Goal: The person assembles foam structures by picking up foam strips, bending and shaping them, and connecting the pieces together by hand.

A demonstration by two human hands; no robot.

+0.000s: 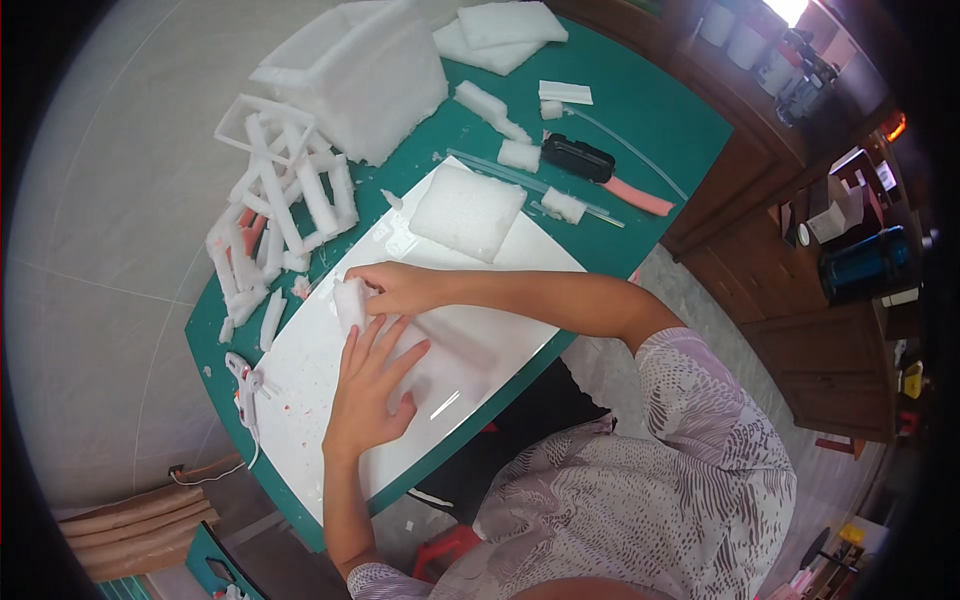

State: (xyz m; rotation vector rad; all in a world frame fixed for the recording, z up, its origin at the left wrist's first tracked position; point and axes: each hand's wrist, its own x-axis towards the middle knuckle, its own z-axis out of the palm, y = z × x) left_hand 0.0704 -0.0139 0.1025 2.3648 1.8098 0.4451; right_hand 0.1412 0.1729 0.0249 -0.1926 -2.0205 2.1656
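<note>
At centre-left, a foam block (350, 303) is being held by the right hand (395, 288) over a sheet (310, 425) being borne by the table (655, 120). On the sheet's upper part, a foam slab (467, 213) is being supported. At left, foam strips (277, 190) are being borne between a foam box (390, 110) above and a glue gun (243, 380) below.

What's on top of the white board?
A square foam slab and small crumbs. The surface under the slab, left hand, right hand and foam block is hidden.
</note>
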